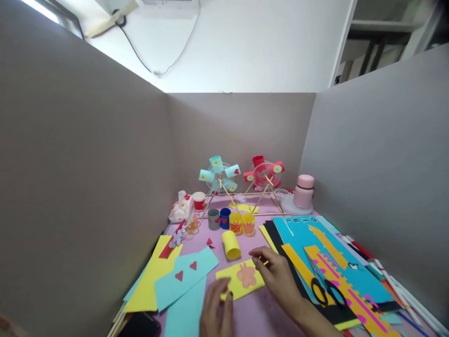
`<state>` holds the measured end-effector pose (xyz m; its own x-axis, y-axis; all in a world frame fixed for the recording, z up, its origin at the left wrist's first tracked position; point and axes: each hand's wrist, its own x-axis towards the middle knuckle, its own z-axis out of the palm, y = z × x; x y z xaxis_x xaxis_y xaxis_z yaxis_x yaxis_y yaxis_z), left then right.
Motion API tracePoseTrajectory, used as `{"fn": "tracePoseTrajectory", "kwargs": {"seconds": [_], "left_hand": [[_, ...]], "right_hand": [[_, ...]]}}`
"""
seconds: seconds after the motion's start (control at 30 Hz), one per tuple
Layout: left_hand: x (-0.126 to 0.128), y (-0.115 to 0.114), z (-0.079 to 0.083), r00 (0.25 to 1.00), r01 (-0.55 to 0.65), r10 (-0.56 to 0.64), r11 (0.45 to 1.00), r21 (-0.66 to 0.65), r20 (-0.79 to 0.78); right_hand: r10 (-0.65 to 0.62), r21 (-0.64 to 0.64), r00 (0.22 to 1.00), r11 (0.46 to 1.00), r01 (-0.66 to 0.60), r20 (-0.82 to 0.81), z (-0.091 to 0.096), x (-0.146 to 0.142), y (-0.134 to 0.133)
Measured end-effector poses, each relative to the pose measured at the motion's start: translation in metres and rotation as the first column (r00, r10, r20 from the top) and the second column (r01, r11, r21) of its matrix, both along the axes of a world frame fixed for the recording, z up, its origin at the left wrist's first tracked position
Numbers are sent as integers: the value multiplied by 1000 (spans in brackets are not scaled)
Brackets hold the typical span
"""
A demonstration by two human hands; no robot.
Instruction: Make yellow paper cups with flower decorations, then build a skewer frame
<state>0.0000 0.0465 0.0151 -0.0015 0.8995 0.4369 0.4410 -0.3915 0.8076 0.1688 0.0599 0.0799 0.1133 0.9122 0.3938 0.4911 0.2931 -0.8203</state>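
Observation:
A yellow paper strip [229, 272] with an orange butterfly cut-out [246, 275] on it lies on the table in front of me. My left hand [218, 306] is over the strip's left end, fingers bent and apart, slightly blurred. At the right end is my right hand [275, 271], its fingers loosely curved with a gap between thumb and forefinger. Whether either hand touches the paper I cannot tell. Just beyond the strip a yellow paper tube [231, 245] rests on its side. Light blue paper [189, 276] with two red hearts is left of my left hand.
Scissors [324, 285] lie on coloured sheets [291, 229] at the right. Small paper cups [242, 223] stand mid-table, before a blue paper wheel [220, 175] and a red one [264, 175] on stick frames. A pink flask [304, 192] stands back right; grey partitions [242, 126] enclose the table.

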Motion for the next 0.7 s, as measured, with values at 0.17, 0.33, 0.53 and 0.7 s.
{"fn": "tracePoseTrajectory", "kwargs": {"seconds": [0.17, 0.33, 0.53, 0.7], "left_hand": [[9, 67, 43, 792, 47, 5, 997, 68, -611], [36, 108, 55, 676, 157, -125, 987, -23, -726], [5, 151, 83, 648, -47, -45, 994, -99, -761], [-7, 178, 97, 645, -67, -100, 980, -186, -757]], "right_hand": [[0, -26, 981, 1000, -5, -196, -2, -6, -7], [-26, -60, 878, 998, -3, -477, -3, -10, -7], [-253, -11, 467, 887, 461, -847, 19, 75, -19], [-103, 67, 158, 594, 801, -982, 36, 153, -51]]}}
